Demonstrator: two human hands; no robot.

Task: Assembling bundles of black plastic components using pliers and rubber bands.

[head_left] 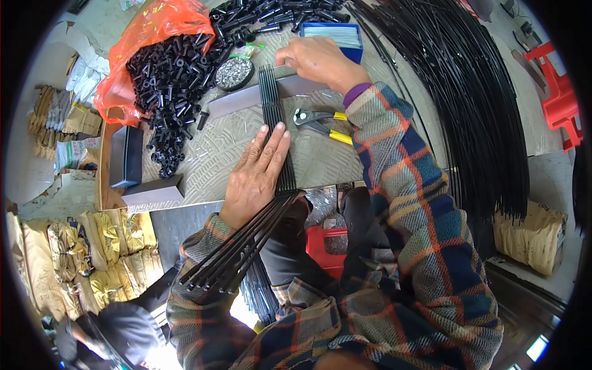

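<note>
My left hand (256,169) lies with its fingers stretched flat on a row of thin black rods (271,102). The rods lie side by side on the table, and their near ends fan out over my left forearm. Beyond their far ends, my right hand (320,61) is closed in a pinch. Whatever it holds is too small or hidden to make out. Just behind it stands a blue box (351,54) of thin pale sticks. A grey angled strip (234,102) runs under the rods. Pincers with yellow handles (314,120) rest to the right of them.
Many short black tubular parts (166,80) spill from an orange plastic bag (117,92). Beside them sits a round dish of small metallic bits (234,74). A large bundle of long black rods (468,92) covers the right side. Red stools (558,92) stand beyond.
</note>
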